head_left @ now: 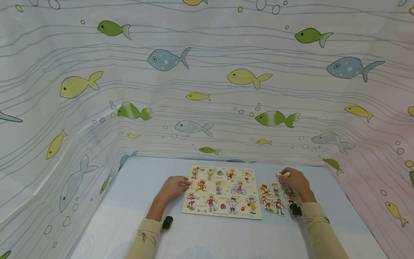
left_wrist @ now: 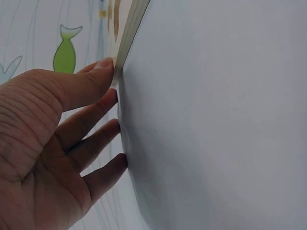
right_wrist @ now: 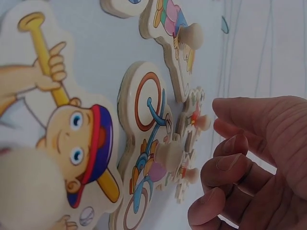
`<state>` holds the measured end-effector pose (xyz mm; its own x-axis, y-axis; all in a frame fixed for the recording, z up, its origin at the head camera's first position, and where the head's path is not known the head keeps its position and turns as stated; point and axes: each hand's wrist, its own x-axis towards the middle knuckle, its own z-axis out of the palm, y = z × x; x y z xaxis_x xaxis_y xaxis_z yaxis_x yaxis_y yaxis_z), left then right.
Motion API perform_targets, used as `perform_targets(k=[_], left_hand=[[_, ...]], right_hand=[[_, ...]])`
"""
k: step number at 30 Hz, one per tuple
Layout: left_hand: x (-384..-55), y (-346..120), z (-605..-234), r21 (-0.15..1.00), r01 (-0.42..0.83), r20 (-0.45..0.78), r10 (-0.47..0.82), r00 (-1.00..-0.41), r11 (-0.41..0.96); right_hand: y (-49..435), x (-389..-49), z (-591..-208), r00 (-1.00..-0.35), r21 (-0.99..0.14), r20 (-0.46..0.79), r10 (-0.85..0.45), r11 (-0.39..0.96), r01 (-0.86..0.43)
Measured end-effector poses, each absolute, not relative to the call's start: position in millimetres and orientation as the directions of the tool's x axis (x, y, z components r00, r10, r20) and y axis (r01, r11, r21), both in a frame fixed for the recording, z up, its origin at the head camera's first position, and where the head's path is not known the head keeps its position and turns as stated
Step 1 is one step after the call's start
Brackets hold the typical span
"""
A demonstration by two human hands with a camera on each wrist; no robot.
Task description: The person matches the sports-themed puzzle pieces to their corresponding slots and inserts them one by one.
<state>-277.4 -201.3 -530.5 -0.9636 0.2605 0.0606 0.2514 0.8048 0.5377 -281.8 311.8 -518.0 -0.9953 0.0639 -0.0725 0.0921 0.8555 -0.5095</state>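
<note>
Smooth wooden bicycle piece (right_wrist: 143, 149)

Booth (head_left: 226, 46) of fish-print sheeting (head_left: 223, 111) around a table (head_left: 213, 235)

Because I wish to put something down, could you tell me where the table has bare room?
The table is bare on the near side of the puzzle board, between the sleeves, and from the left hand leftward to the fish-print curtain. Crowded: right of the board, where knobbed puzzle pieces lie close together beside the right hand.
</note>
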Motion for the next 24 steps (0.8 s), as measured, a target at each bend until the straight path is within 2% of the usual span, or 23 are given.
perform_targets(k=[13, 24], left_hand=[[-276.7, -200.5, -528.5, 0.547, 0.241, 0.054, 0.254, -0.966, 0.801], [-276.2, -199.2, -527.4, 0.541, 0.243, 0.05, 0.257, -0.965, 0.805]], right_hand=[[313.8, -285.9, -519.6, -0.995, -0.503, -0.077, 0.071, 0.859, 0.1], [315.4, -289.4, -518.8, -0.992, -0.453, -0.1, 0.077, 0.884, 0.114]])
